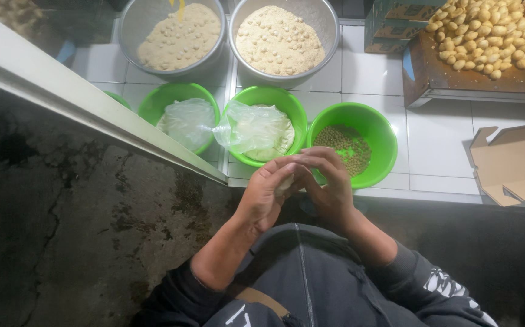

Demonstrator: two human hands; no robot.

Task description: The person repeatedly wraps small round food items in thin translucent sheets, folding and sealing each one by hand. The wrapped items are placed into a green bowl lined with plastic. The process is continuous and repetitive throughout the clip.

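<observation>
My left hand and my right hand are cupped together over my lap, at the edge of a white tiled counter. Between the palms a small pale lump of dough shows, mostly hidden by the fingers. Just beyond the hands stand three green bowls: one with greenish-brown filling, one with pale dough under clear plastic, and one covered by plastic.
Two steel bowls of crumbs with coated balls sit at the back. A tray heaped with pale shaped balls is at the upper right, folded cardboard at the right. A white sloping ledge runs along the left above dark cracked floor.
</observation>
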